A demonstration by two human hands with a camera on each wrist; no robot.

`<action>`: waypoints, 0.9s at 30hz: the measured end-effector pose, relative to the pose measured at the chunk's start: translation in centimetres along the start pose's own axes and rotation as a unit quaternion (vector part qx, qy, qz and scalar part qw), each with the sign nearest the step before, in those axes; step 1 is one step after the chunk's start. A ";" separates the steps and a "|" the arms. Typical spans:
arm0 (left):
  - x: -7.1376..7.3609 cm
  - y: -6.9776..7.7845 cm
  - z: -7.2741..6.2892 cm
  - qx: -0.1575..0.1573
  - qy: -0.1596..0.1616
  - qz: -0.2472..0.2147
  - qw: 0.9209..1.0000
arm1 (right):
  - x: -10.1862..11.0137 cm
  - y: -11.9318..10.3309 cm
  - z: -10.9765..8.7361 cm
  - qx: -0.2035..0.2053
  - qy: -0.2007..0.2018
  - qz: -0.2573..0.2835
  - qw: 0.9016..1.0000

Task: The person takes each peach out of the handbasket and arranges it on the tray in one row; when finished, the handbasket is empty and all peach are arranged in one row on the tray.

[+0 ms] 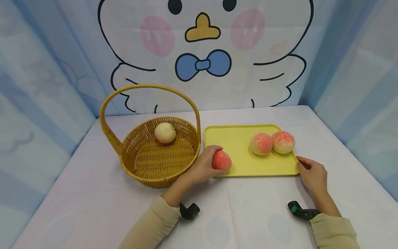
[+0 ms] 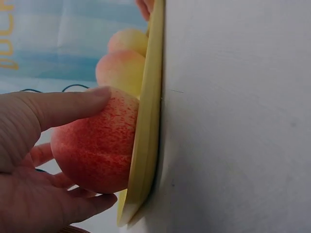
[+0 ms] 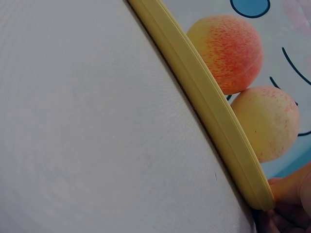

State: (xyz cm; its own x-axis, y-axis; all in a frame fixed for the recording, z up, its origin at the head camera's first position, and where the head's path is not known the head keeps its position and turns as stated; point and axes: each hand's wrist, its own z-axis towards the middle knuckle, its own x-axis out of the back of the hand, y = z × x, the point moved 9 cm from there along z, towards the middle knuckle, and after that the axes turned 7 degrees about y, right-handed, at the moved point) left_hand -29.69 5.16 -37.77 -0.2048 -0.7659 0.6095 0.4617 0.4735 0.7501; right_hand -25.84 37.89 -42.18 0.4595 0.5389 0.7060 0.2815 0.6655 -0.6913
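A red peach [image 1: 222, 162] sits at the left end of the yellow tray [image 1: 239, 138]. My left hand [image 1: 203, 165] grips it from the left, with the thumb on the near side and the fingers curled around the far side, as the left wrist view shows. At the tray's near right corner, my right hand [image 1: 314, 175] pinches the rim between thumb and fingers; part of those fingers is hidden in the right wrist view. Two more peaches, a pink one [image 1: 261, 144] and a speckled one [image 1: 283, 142], lie side by side toward the tray's right end.
Left of the tray stands a brown wicker basket [image 1: 124, 152] with a tall arched handle [image 1: 152, 86]. A pale peach [image 1: 165, 132] rests inside it, toward the back. Behind the white table hangs a cartoon-printed curtain [image 1: 242, 86].
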 end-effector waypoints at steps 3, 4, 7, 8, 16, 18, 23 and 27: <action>0.3 0.0 -0.2 0.027 0.002 0.004 1.000 | 0.0 -0.2 0.0 -0.001 -0.001 0.000 1.000; 0.4 0.1 -0.3 0.034 0.004 0.006 0.999 | 0.0 -0.2 -0.1 -0.003 -0.001 0.001 1.000; 0.6 0.2 -0.5 0.046 0.006 0.022 0.999 | 0.0 -0.2 -0.1 -0.008 -0.002 0.000 1.000; 0.6 0.3 -0.5 0.048 0.006 0.027 0.998 | -0.1 -0.2 -0.1 -0.010 -0.003 0.000 1.000; 0.6 0.5 -0.5 0.042 0.022 0.034 0.998 | -0.1 0.0 0.0 -0.018 -0.006 0.000 1.000; 0.5 0.5 -0.3 0.039 0.027 0.034 0.998 | -0.1 0.0 0.0 -0.017 -0.006 0.002 1.000; 0.0 0.4 0.5 0.040 0.035 0.044 0.998 | 0.0 0.0 0.1 -0.011 -0.003 -0.002 1.000; -0.4 0.4 1.2 0.050 0.030 0.043 0.997 | 0.0 -0.1 0.1 -0.006 -0.001 0.000 1.000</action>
State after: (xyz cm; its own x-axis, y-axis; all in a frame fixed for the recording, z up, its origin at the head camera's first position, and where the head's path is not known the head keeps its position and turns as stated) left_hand -30.42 6.15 -37.42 -0.1137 -0.7436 0.6588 0.3867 0.5778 0.7188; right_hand -25.94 37.88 -42.09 0.4569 0.5398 0.7070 0.2917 0.6599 -0.6924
